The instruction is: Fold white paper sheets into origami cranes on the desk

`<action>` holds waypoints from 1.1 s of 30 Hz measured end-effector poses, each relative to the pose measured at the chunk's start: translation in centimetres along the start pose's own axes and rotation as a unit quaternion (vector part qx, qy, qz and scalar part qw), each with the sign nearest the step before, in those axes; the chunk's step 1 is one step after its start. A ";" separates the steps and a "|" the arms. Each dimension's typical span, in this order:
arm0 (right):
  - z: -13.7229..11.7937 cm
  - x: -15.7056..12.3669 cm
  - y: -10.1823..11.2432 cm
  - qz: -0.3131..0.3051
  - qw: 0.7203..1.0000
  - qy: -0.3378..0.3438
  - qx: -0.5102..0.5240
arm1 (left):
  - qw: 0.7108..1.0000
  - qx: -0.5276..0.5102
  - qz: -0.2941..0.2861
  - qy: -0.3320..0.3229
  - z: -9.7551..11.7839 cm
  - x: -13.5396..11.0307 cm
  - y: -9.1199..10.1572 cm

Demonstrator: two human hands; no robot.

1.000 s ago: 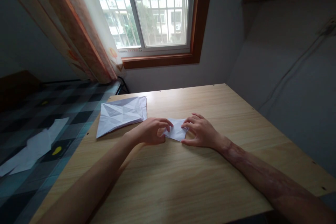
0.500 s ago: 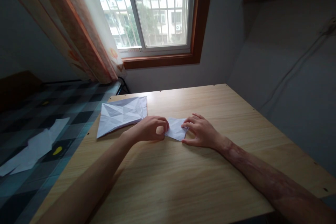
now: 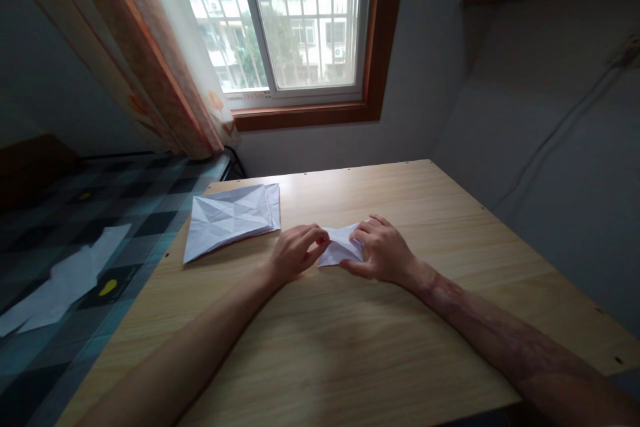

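Note:
A small folded sheet of white paper lies on the wooden table between my hands. My left hand pinches its left edge, thumb and fingertips together near the upper left corner. From the other side, my right hand grips the paper's right part, with its fingers on top and its thumb along the near edge. A raised fold runs across the sheet. Farther left rests a larger stack of creased white paper, apart from both hands.
The light wooden table stands below a barred window. At its left is a bed with a checked cover, where torn white paper lies. A curtain hangs at the left, and a cable runs down the right wall.
My left hand has turned, its fingers shifting slightly right and its wrist lower. The small paper has changed angle, and its fold stands out more. My right hand has moved farther over it.

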State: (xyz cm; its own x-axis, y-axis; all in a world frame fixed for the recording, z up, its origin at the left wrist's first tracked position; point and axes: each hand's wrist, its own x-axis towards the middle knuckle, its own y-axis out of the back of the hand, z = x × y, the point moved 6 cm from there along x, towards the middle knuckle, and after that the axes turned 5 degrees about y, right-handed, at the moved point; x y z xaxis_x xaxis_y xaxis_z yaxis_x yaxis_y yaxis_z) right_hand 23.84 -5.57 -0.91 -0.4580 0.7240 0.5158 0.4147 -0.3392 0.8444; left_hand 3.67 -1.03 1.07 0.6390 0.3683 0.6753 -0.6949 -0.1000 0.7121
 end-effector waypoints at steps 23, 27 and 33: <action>1.5 -0.7 0.8 0.093 0.985 -0.143 -0.035 | 0.977 0.023 -0.205 -0.049 1.1 0.1 -3.0; 1.4 -0.6 0.9 0.092 0.985 -0.140 -0.042 | 0.978 0.020 -0.204 -0.036 1.3 0.0 -2.9; 1.3 -0.6 0.5 0.075 0.987 -0.127 -0.059 | 0.964 0.029 -0.250 -0.086 2.5 0.2 -3.0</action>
State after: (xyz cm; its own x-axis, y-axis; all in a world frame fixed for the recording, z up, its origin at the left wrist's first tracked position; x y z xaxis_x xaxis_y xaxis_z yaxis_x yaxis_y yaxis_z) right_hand 25.32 -5.38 -0.93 -0.1805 0.7828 0.5955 0.3609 -0.5105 0.7805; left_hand 6.66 -2.95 -0.42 0.9377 0.2258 0.2639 -0.2700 -0.0041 0.9629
